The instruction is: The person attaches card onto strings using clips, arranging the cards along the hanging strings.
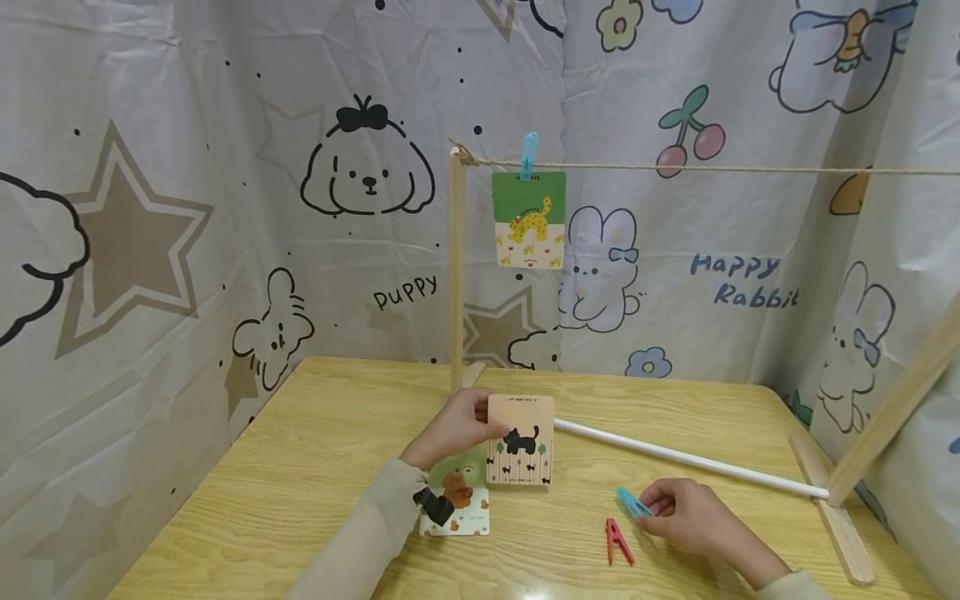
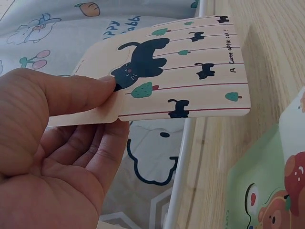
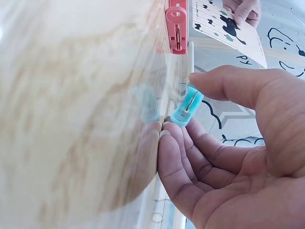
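My left hand point(image 1: 452, 429) pinches a peach card with a black cat point(image 1: 525, 454) by its edge, thumb on the printed face and fingers behind. In the left wrist view the card point(image 2: 190, 88) shows small cats and green trees along striped lines. My right hand point(image 1: 693, 518), low over the table, pinches a blue clothespin point(image 3: 188, 106) between thumb and fingertips. Beside it lies a red clothespin point(image 1: 617, 542). Below my left hand, a green and white card with a brown bear point(image 1: 474, 518) lies on the table, partly covered by the wrist.
A string point(image 1: 615, 166) runs from a wooden post point(image 1: 457, 275) towards the right. A blue clothespin point(image 1: 529, 154) holds a green card with a yellow leopard point(image 1: 528, 225) on it. Behind my hands, a white rod point(image 1: 690, 458) crosses the wooden table point(image 1: 300, 467) to a wooden foot point(image 1: 832, 517).
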A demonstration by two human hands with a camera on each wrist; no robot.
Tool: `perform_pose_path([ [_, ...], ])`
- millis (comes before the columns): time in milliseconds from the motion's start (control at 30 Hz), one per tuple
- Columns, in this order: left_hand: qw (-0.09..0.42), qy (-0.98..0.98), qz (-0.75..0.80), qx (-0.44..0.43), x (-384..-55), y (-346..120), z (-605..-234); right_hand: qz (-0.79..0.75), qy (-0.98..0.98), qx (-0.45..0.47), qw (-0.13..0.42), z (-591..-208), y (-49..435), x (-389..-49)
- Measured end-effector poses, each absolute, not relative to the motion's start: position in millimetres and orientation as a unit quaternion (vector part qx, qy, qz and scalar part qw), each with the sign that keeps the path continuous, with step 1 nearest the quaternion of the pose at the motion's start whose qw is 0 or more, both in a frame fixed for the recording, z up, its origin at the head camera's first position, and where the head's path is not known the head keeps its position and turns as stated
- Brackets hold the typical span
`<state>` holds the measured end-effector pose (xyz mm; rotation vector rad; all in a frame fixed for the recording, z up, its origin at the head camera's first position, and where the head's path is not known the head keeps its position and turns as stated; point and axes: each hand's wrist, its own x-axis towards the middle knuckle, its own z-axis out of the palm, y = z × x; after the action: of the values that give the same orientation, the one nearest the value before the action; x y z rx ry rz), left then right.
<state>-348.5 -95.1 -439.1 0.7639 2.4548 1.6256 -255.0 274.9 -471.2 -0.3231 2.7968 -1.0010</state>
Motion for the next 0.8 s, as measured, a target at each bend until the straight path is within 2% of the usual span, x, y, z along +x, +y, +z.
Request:
perform_pose_path([
  [433,0.029,0.811,0.532,0.242,-344,-96,-430,-0.346,0.934,-0.039,0.079,-466,269,-254],
  [800,0.015,0.791,0.563,0.239,-345,-96,-427,-0.347,0.936,-0.037,0.055,-467,269,-254],
])
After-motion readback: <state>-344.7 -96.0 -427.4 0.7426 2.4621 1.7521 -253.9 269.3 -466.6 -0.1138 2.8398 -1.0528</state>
